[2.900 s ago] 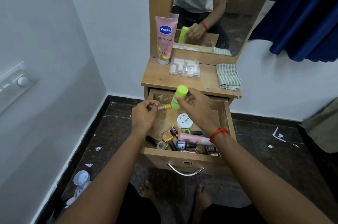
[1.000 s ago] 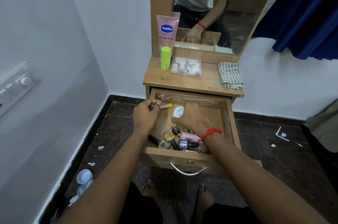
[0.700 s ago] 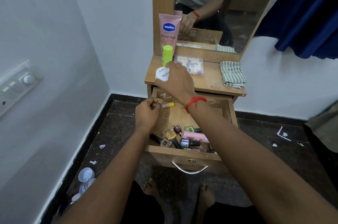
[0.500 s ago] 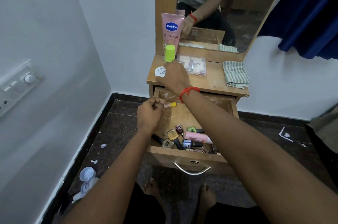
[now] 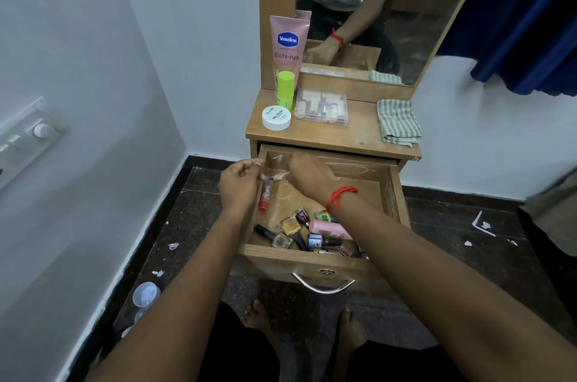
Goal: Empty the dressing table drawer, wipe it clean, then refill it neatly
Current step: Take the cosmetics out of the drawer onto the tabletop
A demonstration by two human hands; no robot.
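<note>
The wooden drawer (image 5: pixel 394 194) of the dressing table stands pulled open. Several nail polish bottles (image 5: pixel 292 225) and a pink tube (image 5: pixel 327 227) lie heaped at its front; its back half is bare and smeared. My left hand (image 5: pixel 240 186) is over the drawer's back left corner, closed on a small stick with an orange-red end (image 5: pixel 263 199) that hangs down. My right hand (image 5: pixel 309 175) is close beside it, its fingertips pinched on a small pale item (image 5: pixel 279 176) between the two hands. What that item is cannot be made out.
On the tabletop (image 5: pixel 352 138) stand a pink Vaseline tube (image 5: pixel 288 47), a green stick (image 5: pixel 285 90), a white jar (image 5: pixel 276 118), a clear plastic box (image 5: pixel 321 107) and a folded striped cloth (image 5: pixel 397 121). The wall is close on the left. A white cup (image 5: pixel 145 294) and scraps lie on the floor.
My right hand put the green stick and then the white jar on the tabletop, then came back down to my left hand. The stick in my left hand now points downward.
</note>
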